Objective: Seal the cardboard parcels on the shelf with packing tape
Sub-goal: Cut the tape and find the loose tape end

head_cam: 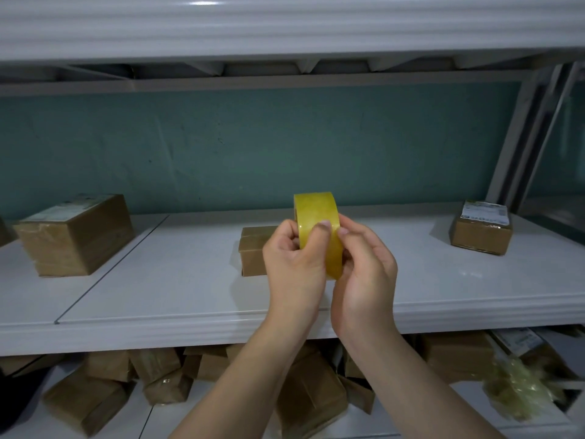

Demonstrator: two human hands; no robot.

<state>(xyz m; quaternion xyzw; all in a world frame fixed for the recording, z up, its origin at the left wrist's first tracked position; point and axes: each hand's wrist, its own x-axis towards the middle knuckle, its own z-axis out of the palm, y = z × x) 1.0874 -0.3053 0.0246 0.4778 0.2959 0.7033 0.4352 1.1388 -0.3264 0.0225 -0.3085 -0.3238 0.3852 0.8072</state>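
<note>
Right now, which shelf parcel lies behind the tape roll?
The middle parcel, partly hidden by the left hand; the left parcel and right parcel stand aside.

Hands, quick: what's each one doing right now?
Left hand: grips the tape roll, thumb across its outer face.
Right hand: holds the same roll from the other side, fingers curled round it.

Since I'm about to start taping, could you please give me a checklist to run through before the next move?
1. Left hand and right hand grip the tape roll: ok.
2. Free tape end lifted from the roll: cannot tell.
3. Middle parcel lies on the shelf just behind the hands: ok.
4. Its visible flaps lie flat: ok.
5. Left parcel and right parcel stand apart from it: ok.
</note>
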